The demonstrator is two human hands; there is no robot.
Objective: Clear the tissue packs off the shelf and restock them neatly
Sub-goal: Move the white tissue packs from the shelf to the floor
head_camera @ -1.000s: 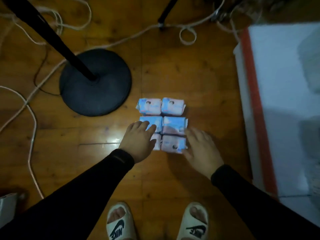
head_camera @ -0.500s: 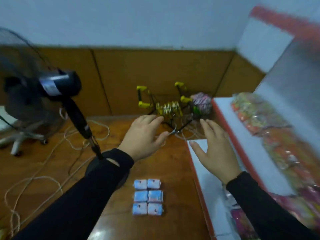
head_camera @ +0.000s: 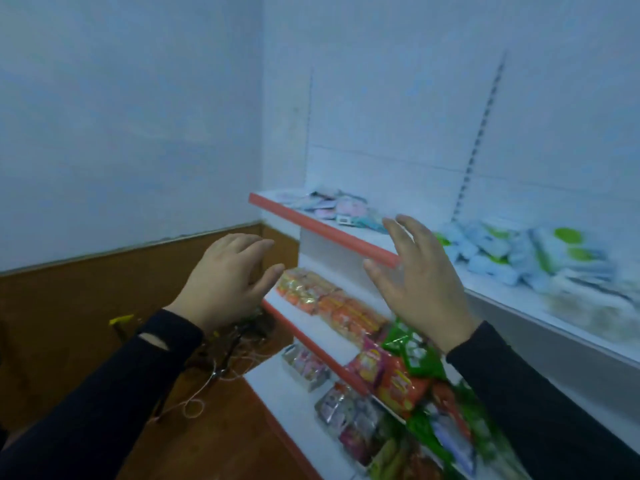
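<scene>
Head view: left hand (head_camera: 225, 275) and right hand (head_camera: 420, 278) released, empty; loosely heaped tissue packs (head_camera: 512, 258) on shelf (head_camera: 325, 230) likely to slide if grabbed carelessly.

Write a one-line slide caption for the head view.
Both empty hands, left hand and right hand, raised open before the top shelf holding tissue packs.

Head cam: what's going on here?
A person in black sleeves stands at a white retail shelf with red edge strips. Both the left hand and the right hand are raised in front of it, fingers relaxed, holding nothing. On the top shelf lie a heap of blue-and-white tissue packs with green marks and, further along, a pile of small pink and pale packs. Orange snack packets fill the shelf below.
</scene>
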